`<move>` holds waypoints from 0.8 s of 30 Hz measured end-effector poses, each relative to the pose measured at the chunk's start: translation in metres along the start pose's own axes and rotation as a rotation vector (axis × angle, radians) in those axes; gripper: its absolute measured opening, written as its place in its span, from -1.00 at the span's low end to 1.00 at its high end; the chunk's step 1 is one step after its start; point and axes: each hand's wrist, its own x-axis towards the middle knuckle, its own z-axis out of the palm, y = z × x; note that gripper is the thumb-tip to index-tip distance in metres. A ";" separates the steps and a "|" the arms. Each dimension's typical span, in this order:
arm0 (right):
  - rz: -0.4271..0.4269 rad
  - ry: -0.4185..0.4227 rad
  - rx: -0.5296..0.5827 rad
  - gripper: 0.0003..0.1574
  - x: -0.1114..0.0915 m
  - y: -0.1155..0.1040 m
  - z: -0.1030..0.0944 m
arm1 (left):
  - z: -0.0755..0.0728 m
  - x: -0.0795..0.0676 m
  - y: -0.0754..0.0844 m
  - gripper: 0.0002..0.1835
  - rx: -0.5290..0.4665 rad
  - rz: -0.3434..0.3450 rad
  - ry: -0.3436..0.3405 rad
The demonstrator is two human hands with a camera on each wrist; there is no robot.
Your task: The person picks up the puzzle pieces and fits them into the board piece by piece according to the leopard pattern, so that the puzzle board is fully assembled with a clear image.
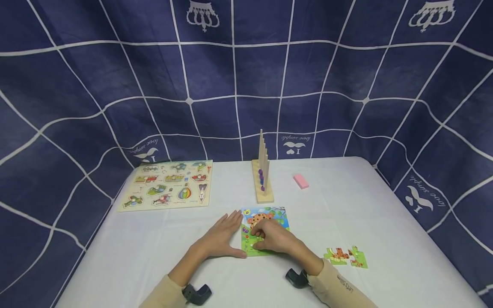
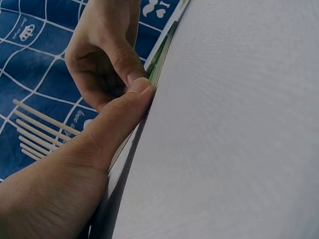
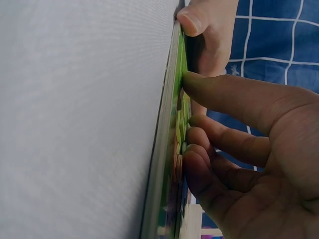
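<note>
A square jigsaw puzzle board with a spotted orange animal on blue and green lies in front of me on the white table. My left hand rests along its left side, fingers extended and thumb near the lower left corner. On the board's lower left part, my right hand bends its thumb and fingers around a green puzzle piece, mostly hidden beneath them. From the left wrist view, my left thumb sits at the board edge, close by the right thumb. Two loose puzzle pieces lie to the right.
A wooden vehicle puzzle board lies at the back left. Behind the jigsaw stands a wooden peg rack with upright rods and a few purple and blue beads. A pink block lies right of it. Dark blue curtains surround the table.
</note>
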 end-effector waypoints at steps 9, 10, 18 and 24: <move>-0.004 -0.006 0.021 -0.59 0.000 0.001 -0.001 | 0.000 0.001 0.000 0.35 0.004 0.003 0.001; -0.003 -0.010 0.022 -0.58 0.000 0.001 -0.001 | 0.000 0.001 0.000 0.35 0.001 0.003 -0.001; 0.007 -0.038 0.043 -0.56 -0.002 0.000 -0.003 | 0.001 0.000 -0.001 0.36 -0.005 0.006 -0.009; 0.019 -0.028 0.033 -0.55 -0.002 -0.001 -0.006 | -0.001 0.000 0.000 0.36 -0.012 0.012 -0.002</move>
